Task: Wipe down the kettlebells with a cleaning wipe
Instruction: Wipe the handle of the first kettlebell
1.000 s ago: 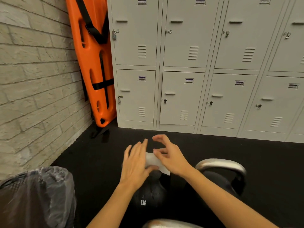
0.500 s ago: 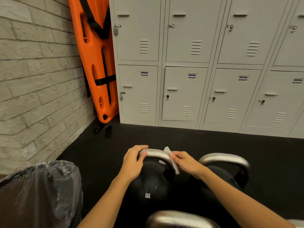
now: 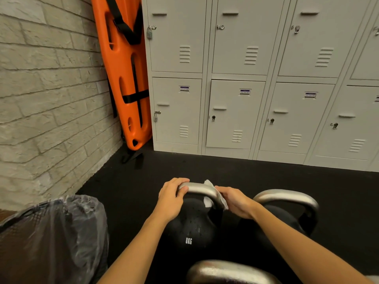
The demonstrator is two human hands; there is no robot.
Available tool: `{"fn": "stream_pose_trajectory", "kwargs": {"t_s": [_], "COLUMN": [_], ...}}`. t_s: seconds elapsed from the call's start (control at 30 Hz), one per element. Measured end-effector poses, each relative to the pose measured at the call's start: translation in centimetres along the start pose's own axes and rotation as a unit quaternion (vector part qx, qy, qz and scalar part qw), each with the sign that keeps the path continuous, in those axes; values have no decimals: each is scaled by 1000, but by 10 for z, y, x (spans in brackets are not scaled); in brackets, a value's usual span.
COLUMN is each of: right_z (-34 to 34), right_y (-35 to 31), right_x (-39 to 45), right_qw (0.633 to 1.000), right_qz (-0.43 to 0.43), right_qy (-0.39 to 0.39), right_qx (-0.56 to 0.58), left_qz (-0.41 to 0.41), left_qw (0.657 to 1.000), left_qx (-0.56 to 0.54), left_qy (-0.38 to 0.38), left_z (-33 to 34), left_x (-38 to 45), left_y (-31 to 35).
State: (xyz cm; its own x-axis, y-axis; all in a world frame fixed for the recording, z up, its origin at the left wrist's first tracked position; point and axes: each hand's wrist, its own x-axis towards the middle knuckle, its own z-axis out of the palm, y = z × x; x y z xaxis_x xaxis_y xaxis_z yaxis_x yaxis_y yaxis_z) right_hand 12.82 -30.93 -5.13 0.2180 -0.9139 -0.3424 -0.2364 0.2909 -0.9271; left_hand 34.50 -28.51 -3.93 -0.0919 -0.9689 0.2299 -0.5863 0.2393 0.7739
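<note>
The left hand (image 3: 171,198) grips the 8KG kettlebell (image 3: 191,226) handle's left end while the right hand (image 3: 235,201) clasps a white wipe (image 3: 209,199) around its right end.

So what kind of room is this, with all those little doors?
Probably a gym locker area. Those doors are grey lockers, some padlocked; kettlebells stand on black rubber flooring, and an orange rescue board leans in the corner.

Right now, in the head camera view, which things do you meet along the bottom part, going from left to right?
Bin with plastic liner → left hand → 8KG kettlebell → cleaning wipe → right hand → second kettlebell.
</note>
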Motion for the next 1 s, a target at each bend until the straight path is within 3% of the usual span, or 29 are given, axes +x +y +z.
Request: {"fn": "stream_pose_trajectory", "kwargs": {"t_s": [0.13, 0.27, 0.43, 0.63, 0.77, 1.0], "right_z": [-5, -2, 5, 8, 18, 7], "right_y": [-8, -20, -11, -5, -11, -5], "right_x": [-5, -18, -37, -41, -46, -57], "right_qw": [998, 991, 936, 919, 882, 913], "right_qz": [-1, -67, -202, -148, -209, -224], "right_qy": [-24, -33, 14, -4, 3, 17], "right_qx": [-61, -114, -287, -365, -422, -342], "left_qz": [3, 8, -3, 0, 5, 6], "left_qw": [1000, 1000, 1000, 1000, 1000, 1000], "left_qx": [1, 10, 15, 20, 20, 13], "left_qy": [1, 7, 7, 12, 12, 5], "left_z": [0, 1, 3, 3, 2, 1], "left_x": [-1, 0, 1, 0, -1, 0], "left_y": [0, 0, -2, 0, 0, -2]}}
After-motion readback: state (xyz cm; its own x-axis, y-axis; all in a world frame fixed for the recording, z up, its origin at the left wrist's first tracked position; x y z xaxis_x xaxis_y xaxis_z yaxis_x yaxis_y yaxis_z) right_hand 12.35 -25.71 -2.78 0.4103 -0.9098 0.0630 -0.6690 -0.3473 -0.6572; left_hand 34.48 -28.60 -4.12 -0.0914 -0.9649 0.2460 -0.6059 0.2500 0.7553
